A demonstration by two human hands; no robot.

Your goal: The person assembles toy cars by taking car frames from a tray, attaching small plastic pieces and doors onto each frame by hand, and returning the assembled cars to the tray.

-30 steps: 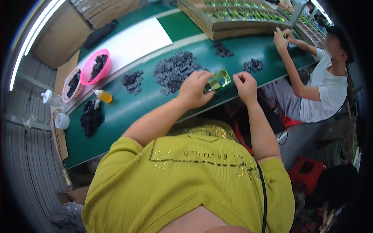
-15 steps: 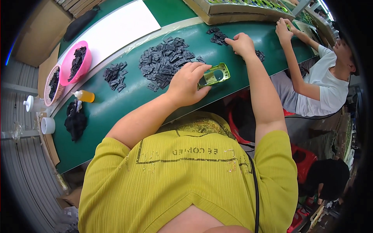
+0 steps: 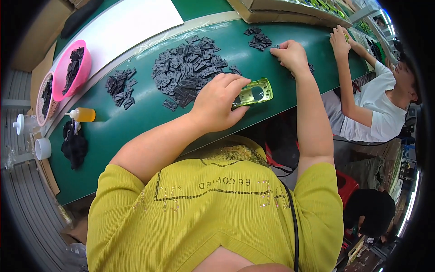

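Note:
My left hand (image 3: 219, 100) is closed around a shiny green toy car body (image 3: 259, 92), held just over the bench with its hollow inside showing. At the right, my right hand (image 3: 292, 55) pinches a small dark grey plastic piece (image 3: 274, 47) between thumb and forefinger, mostly hidden by the fingertips. Just left of that hand lies a small heap of dark plastic pieces (image 3: 260, 41). A far larger pile of the same dark pieces (image 3: 188, 70) spreads beyond my left hand, and another small heap (image 3: 121, 88) sits farther left.
On the green bench (image 3: 140, 140) stand a pink basin (image 3: 84, 75) and a paler basket (image 3: 40, 109), both holding dark pieces. Near them are a bottle of amber liquid (image 3: 84, 114) and a black cloth (image 3: 74, 147). A co-worker (image 3: 378, 99) sits at the right, below a cardboard tray (image 3: 272, 17).
My right hand has drawn back slightly from the small heap, with a dark piece now showing at its fingertips. The view has shifted a little; my left hand keeps hold of the car body.

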